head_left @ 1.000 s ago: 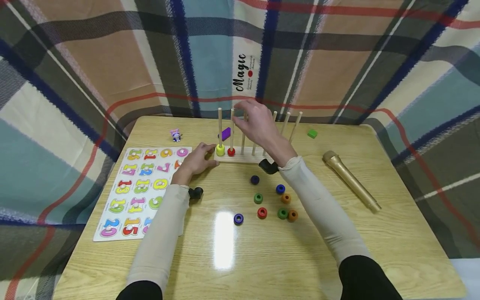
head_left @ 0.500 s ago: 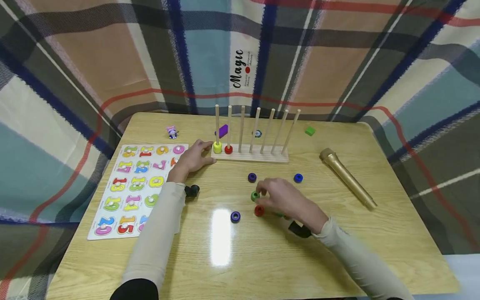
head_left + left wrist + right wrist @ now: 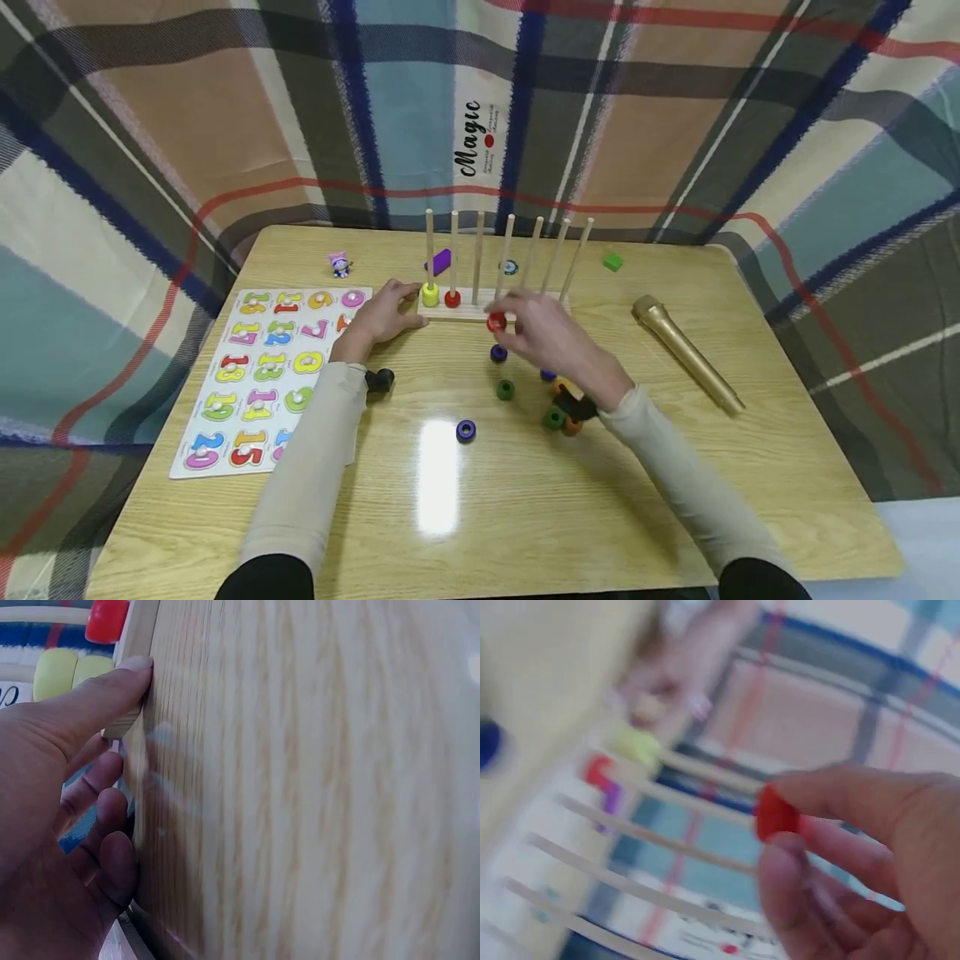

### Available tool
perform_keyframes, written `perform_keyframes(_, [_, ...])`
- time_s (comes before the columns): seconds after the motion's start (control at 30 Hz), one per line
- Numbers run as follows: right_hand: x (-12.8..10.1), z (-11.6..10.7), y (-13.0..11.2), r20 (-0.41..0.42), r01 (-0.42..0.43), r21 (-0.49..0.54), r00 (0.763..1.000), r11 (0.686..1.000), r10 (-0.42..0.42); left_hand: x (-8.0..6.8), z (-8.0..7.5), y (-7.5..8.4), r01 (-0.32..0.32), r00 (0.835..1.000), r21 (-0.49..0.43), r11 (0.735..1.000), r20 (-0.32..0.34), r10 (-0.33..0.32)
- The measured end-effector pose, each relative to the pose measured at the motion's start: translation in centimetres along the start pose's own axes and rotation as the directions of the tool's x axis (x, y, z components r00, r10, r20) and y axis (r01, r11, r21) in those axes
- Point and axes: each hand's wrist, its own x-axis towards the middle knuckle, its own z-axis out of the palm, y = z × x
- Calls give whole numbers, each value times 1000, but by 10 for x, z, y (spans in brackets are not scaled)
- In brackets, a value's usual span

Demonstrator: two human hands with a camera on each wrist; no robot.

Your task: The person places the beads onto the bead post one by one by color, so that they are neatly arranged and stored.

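Observation:
My right hand (image 3: 551,333) pinches a red bead (image 3: 496,322) between thumb and fingertips, just in front of the wooden peg rack (image 3: 468,312). In the right wrist view this bead (image 3: 776,812) shows close to the rack's peg tops, blurred. My left hand (image 3: 382,317) holds the rack's left end, its thumb along the front edge in the left wrist view. Yellow beads (image 3: 430,295) sit on the leftmost peg, and another red bead (image 3: 452,298) is on the second. The pegs further right are bare.
Loose beads lie before the rack: dark blue (image 3: 498,353), green (image 3: 506,390), purple-blue (image 3: 466,431), with several partly under the right wrist. A number puzzle board (image 3: 247,392) lies left, a gold microphone (image 3: 686,354) right. Behind are a figurine (image 3: 340,264), purple block (image 3: 441,261) and green block (image 3: 613,262).
My right hand went from the rack down to the loose beads, picked up the red one and brought it back toward the rack. My left hand stayed at the rack's left end.

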Motion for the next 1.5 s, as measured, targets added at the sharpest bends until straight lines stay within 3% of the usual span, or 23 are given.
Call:
perform_keyframes(0.1, [44,-32,-3,-142,-13,47,990,999,19,1,0,0,2,1000,-4,1000,-11,-2])
perform_keyframes(0.23, [86,-50,-6,-267,10,52,964,999,5,0,1,0,-4,1000,-25,1000,-14,4])
perform_keyframes(0.4, [109,-49,-7,-297,9,31,955,999,1,2,7,3,-3,1000,-39,999,-8,2])
perform_keyframes(0.73, [116,-42,-4,-194,-96,-12,977,995,92,3,9,7,3,1000,-18,1000,2,-3])
perform_keyframes(0.87, [114,-38,-3,-188,-114,-1,976,994,111,3,9,7,-4,1000,-11,1000,4,4])
perform_keyframes(1.03, [103,-39,-3,-263,-81,53,960,995,92,3,9,6,2,1000,-8,1000,-5,-2])
perform_keyframes(1.17, [80,-32,5,-403,15,60,915,998,10,3,10,6,-6,1000,-16,1000,-4,6])
perform_keyframes(1.23, [64,-23,11,-429,44,41,903,998,-22,3,11,5,-10,1000,-20,1000,1,10])
perform_keyframes(1.3, [48,-11,18,-365,11,2,931,1000,-9,2,11,4,-11,1000,-18,1000,1,11])
perform_keyframes(1.4, [31,12,31,-130,-94,-64,988,994,85,1,9,2,-1,1000,-17,1000,-8,1])
perform_keyframes(1.43, [27,19,34,-37,-131,-94,991,987,129,0,8,2,2,1000,-15,1000,-12,-3])
perform_keyframes(1.5, [22,33,42,119,-195,-134,970,972,211,0,6,1,6,1000,-17,1000,-19,-6])
